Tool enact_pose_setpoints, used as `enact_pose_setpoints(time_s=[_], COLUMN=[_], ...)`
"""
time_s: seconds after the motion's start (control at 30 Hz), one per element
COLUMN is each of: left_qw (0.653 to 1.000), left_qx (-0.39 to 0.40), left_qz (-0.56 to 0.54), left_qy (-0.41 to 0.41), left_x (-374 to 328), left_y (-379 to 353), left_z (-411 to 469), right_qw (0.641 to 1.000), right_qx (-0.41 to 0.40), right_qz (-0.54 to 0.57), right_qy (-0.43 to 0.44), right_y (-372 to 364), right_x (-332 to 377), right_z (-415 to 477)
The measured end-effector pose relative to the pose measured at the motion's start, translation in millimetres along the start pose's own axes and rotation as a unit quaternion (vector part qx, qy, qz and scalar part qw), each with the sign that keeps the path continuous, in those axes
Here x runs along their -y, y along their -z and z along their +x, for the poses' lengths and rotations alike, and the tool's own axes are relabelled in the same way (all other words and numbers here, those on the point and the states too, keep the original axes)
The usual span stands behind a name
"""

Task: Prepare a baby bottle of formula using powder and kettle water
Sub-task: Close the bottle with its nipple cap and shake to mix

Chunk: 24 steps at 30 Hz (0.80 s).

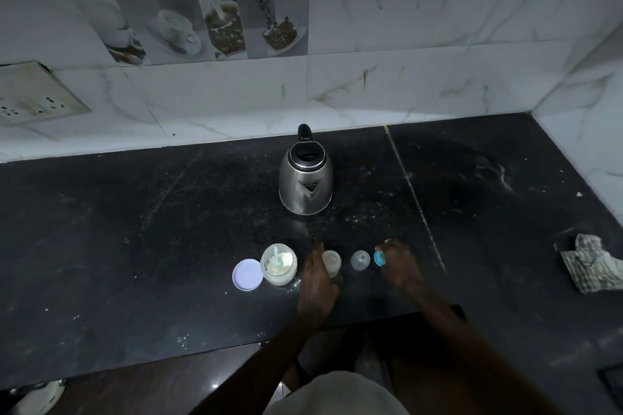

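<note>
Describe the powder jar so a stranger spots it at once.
Start at the steel kettle on the black counter. In the row of small items in front, the jar sits second from left, beside a flat lilac lid. It alone holds pale powder and a scoop.

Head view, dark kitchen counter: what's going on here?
A person is making up a feed. The left hand grips a small translucent baby bottle standing open on the black stone counter, while the right hand pinches a blue screw ring. A clear dome cap sits between bottle and ring. The open round jar of pale powder, its lilac lid beside it, and the steel electric kettle stand untouched.
</note>
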State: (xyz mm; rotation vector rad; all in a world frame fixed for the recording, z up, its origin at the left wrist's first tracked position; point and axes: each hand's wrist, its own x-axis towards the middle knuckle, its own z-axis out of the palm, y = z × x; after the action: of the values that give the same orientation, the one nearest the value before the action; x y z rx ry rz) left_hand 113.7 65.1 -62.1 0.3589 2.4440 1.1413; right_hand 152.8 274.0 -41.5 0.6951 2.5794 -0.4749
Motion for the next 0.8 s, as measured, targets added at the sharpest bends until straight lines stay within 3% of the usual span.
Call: enact_pose_setpoints(time_s=[0.3,0.5,0.63,0.8], left_qw=[0.999,0.997,0.994,0.989], left_qx=[-0.034,-0.073,-0.091,-0.124], left_qz=[-0.019,-0.036,-0.052,-0.082], left_qy=[-0.019,-0.014,-0.002,0.01], left_x=[0,-5,-11,-17], left_y=[9,4,3,0], left_z=[2,2,7,7], right_qw=[0.999,0.985,0.965,0.946], right_qx=[-0.052,-0.105,-0.132,-0.021], right_qz=[0.012,0.139,0.206,0.176], right_qy=[0.005,-0.013,0.094,0.273], right_y=[-8,20,36,39], right_x=[5,8,35,63], right_z=[-7,0,5,6])
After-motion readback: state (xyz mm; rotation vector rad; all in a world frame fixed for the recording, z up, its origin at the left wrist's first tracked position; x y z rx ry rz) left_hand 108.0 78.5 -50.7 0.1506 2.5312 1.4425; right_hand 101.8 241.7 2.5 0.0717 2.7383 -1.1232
